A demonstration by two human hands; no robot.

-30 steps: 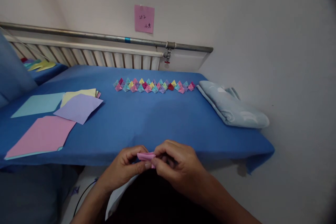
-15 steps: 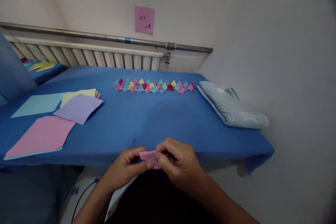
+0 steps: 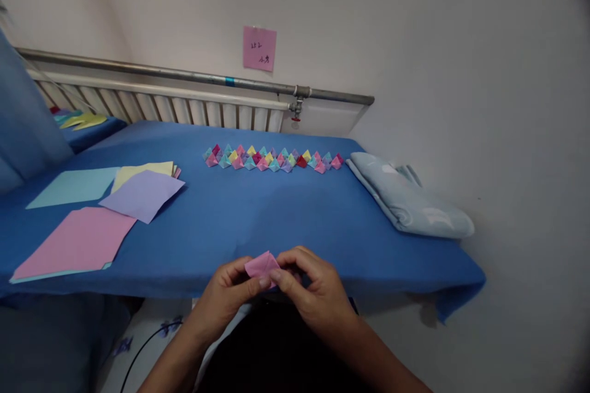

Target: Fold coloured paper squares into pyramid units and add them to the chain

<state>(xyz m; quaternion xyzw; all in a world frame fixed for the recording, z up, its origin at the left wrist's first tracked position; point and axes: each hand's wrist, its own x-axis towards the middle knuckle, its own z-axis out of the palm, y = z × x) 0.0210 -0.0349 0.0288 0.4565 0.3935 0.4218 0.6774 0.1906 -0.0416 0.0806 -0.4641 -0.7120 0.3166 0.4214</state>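
Note:
A small folded piece of pink paper [image 3: 262,265] is held up at the front edge of the blue-covered table, with a raised point at its top. My left hand [image 3: 225,298] pinches its left side, thumb in front and fingers behind. On its right side my right hand [image 3: 316,288] grips it between thumb and curled fingers. Several small folded paper pieces in many colours [image 3: 270,159] stand in rows farther back. Flat sheets lie at the left: pink [image 3: 76,242], light blue [image 3: 74,187], purple [image 3: 142,195] and yellow [image 3: 144,171].
A folded light blue blanket [image 3: 410,199] rests on the table's [image 3: 207,221] right end. Behind the table are a white radiator [image 3: 179,109] and a metal pipe [image 3: 161,73]. A pink note [image 3: 259,49] hangs on the wall. A black cable [image 3: 142,347] runs at the lower left.
The pink paper has tilted upward and now shows a pointed top with a crease. My right fingers have shifted slightly on it. The whole view has moved, so the table sits a little lower.

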